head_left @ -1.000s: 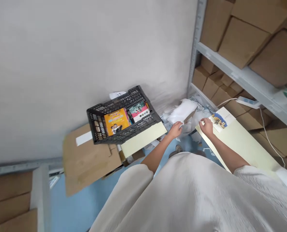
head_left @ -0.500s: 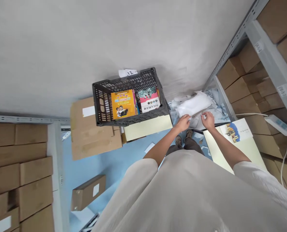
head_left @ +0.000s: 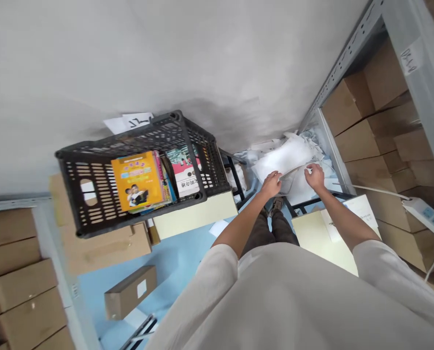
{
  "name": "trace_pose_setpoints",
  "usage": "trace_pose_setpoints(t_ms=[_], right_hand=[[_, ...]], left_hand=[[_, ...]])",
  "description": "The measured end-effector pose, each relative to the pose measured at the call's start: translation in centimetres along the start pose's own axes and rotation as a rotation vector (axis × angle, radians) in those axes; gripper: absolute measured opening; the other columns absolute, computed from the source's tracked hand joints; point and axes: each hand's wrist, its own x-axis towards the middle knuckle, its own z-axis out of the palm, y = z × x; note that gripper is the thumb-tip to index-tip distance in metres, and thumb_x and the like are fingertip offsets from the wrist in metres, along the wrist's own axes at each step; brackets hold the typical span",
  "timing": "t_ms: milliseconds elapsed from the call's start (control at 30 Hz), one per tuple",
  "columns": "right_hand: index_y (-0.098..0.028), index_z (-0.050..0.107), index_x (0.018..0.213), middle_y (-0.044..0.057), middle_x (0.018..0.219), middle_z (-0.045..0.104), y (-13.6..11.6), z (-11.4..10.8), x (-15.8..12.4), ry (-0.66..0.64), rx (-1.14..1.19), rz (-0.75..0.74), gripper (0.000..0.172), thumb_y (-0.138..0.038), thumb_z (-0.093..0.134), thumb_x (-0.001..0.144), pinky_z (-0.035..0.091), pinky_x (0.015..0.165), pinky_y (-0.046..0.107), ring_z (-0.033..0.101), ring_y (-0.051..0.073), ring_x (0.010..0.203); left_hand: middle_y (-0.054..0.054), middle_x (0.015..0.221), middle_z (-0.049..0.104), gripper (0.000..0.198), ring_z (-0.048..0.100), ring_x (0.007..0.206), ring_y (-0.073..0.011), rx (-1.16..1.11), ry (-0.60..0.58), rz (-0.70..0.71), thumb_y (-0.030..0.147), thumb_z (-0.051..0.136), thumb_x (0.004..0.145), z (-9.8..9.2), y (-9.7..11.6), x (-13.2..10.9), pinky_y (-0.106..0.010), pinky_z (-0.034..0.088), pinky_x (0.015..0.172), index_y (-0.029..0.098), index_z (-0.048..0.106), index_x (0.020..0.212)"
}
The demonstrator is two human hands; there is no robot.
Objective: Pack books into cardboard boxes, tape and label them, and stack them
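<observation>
My left hand (head_left: pixel 271 184) and my right hand (head_left: pixel 315 176) are held out in front of me, a short distance apart. Between them stretches a thin, see-through sheet (head_left: pixel 293 172) that looks like plastic film, its upper edge slightly curved. Both hands pinch it at the ends with thumb and fingers. Just beyond lies a heap of white and clear packing film (head_left: pixel 282 155). To the left, a black plastic crate (head_left: pixel 217 165) holds a yellow book (head_left: pixel 135 182), a pink and white book (head_left: pixel 184 170) and several others on edge.
The crate rests on a pale yellow tabletop (head_left: pixel 198 216) by the wall. Another pale table (head_left: pixel 322 238) is at my right, with a printed sheet (head_left: pixel 363 211). Shelves of cardboard boxes (head_left: pixel 363 155) flank both sides. A power strip (head_left: pixel 426 216) hangs at right. One carton (head_left: pixel 129 291) lies on the floor.
My view has shifted, and the crate appears larger and further left. My hands have drawn slightly further apart, and the film's edge between them shows more plainly.
</observation>
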Motion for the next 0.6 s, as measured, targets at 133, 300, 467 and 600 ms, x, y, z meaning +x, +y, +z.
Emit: trace_pose_setpoints(t_ms=[133,300,467,600], right_hand=[[-0.021,0.072,0.119,0.018,0.129,0.071,2.7,2.9,3.8,-0.091,-0.054,0.074,0.029,-0.033,0.054,0.099,0.051,0.106,0.05,0.062,0.036,0.117],[-0.019,0.072,0.126,0.02,0.137,0.069,6.4,8.1,8.7,-0.203,-0.125,0.101,0.034,-0.032,0.053,0.1,0.051,0.109,0.054,0.06,0.04,0.126],[-0.015,0.07,0.138,0.023,0.148,0.065,9.5,13.5,13.0,-0.304,-0.194,0.098,0.045,-0.033,0.055,0.1,0.05,0.114,0.056,0.057,0.043,0.135],[-0.015,0.066,0.144,0.024,0.151,0.063,11.4,17.3,15.7,-0.328,-0.226,0.078,0.053,-0.039,0.058,0.098,0.049,0.115,0.059,0.055,0.045,0.138]], left_hand=[[-0.013,0.172,0.053,0.052,0.05,0.159,-0.0303,0.013,-0.046,-0.074,0.018,0.056,0.103,2.6,-2.0,4.6,-0.044,0.04,0.134,0.02,0.065,0.154],[-0.011,0.174,0.052,0.053,0.05,0.159,-0.0322,0.005,-0.101,-0.161,0.019,0.059,0.101,7.0,-6.6,9.3,-0.046,0.042,0.133,0.023,0.066,0.153],[-0.012,0.174,0.051,0.054,0.05,0.159,-0.032,-0.025,-0.156,-0.239,0.019,0.059,0.1,11.3,-11.8,12.6,-0.046,0.042,0.132,0.022,0.066,0.153],[-0.014,0.176,0.047,0.056,0.048,0.161,-0.0325,-0.03,-0.154,-0.288,0.019,0.058,0.1,14.0,-15.3,14.8,-0.047,0.042,0.132,0.021,0.064,0.156]])
